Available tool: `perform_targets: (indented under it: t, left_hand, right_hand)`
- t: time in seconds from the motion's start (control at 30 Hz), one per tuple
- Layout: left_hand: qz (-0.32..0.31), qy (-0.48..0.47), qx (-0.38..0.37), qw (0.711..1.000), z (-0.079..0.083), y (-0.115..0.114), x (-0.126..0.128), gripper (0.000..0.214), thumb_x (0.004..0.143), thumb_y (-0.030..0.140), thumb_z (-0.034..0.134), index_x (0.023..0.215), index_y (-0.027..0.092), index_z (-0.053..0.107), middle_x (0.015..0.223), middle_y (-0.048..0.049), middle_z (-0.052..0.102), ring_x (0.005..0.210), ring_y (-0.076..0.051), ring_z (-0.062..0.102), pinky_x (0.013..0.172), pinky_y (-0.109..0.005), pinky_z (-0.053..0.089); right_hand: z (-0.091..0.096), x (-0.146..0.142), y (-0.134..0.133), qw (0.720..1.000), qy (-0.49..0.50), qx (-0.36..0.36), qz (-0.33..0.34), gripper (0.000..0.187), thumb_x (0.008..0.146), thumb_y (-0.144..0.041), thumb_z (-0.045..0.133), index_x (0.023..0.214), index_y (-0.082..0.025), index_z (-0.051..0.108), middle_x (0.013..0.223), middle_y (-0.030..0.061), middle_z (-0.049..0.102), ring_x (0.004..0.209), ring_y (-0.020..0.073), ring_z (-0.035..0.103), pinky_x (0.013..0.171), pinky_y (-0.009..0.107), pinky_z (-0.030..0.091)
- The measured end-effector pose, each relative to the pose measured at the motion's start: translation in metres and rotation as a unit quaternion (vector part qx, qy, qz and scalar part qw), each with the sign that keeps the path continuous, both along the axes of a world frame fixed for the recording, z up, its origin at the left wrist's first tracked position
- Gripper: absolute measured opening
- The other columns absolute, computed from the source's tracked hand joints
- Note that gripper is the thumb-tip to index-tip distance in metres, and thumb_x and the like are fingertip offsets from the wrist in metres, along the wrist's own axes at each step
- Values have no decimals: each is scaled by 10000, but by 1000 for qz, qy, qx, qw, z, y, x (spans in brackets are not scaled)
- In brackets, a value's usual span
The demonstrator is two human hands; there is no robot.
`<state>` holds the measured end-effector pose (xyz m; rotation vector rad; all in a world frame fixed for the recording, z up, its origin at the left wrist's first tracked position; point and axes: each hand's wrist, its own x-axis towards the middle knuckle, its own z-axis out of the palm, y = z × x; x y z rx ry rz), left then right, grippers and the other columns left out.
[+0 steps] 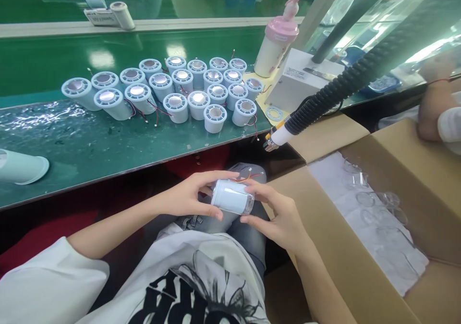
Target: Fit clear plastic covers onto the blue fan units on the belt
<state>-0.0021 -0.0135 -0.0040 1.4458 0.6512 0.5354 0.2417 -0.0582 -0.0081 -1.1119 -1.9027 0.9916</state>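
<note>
Closest to us is our white T-shirt (201, 266) with its black print. At far left we see a pale blue flared tube (21, 166) lying on the green bench (90, 141); next, pale blue wired housings (198, 105) stand upright in loose rows. Above our jeans (248, 237), our left hand (194, 194) grips the left end of a pale blue cylinder (229, 197), while our right hand (280, 213) pinches its clear right end. Farther right come a pink-lidded bottle (275, 45), a ribbed black hose (331, 93) and a cardboard box (324, 228) holding clear ring-shaped pieces (365, 199).
</note>
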Motion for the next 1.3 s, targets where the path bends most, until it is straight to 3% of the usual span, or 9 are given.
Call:
perform_targets:
  t: [0.23,0.47,0.6,0.73,0.97,1.3]
  left_hand:
    - [-12,2,53,999,3,-1,0,738,710,213,791,1374,312,484,1394,-99,523,1241,-255,536,982,-347,496]
    - [-4,-25,18,1000,3,-2,0,741,707,186,791,1369,287,475,1394,-104,518,1278,-267,510,1021,-383,480]
    - [-6,-14,40,999,2,-2,0,725,691,204,805,1346,259,498,1365,-117,531,1274,-276,509,1014,-394,487]
    - [-20,-8,78,997,-1,0,-2,784,668,211,824,1367,274,474,1381,-121,516,1271,-283,509,972,-377,513]
    - [-49,-21,201,978,-4,5,-5,789,676,192,817,1380,289,474,1409,-118,509,1310,-287,471,1092,-433,395]
    - [-49,-3,232,972,1,4,-5,810,696,233,807,1412,311,436,1411,-111,517,1296,-281,489,1080,-428,401]
  right_hand:
    - [3,-1,-5,998,43,-38,-13,451,750,-250,774,1156,-241,579,1187,73,672,1132,253,629,916,383,577]
    - [3,-1,-8,999,-12,52,-9,465,777,-239,752,1194,-249,547,1201,82,661,1159,264,616,955,403,549]
    - [5,-3,-7,993,-33,109,-7,449,777,-222,749,1179,-254,551,1212,87,654,1138,252,623,975,400,525]
    - [5,-3,-6,993,-27,114,-3,458,761,-228,761,1166,-252,549,1186,87,661,1114,252,635,951,388,538]
    - [-1,0,-8,1000,24,13,-3,505,733,-245,791,1177,-266,553,1138,56,672,1107,244,635,919,382,573]
    - [3,-6,-6,968,173,-180,3,484,704,-215,808,1133,-273,592,1104,31,656,1026,203,640,821,327,605]
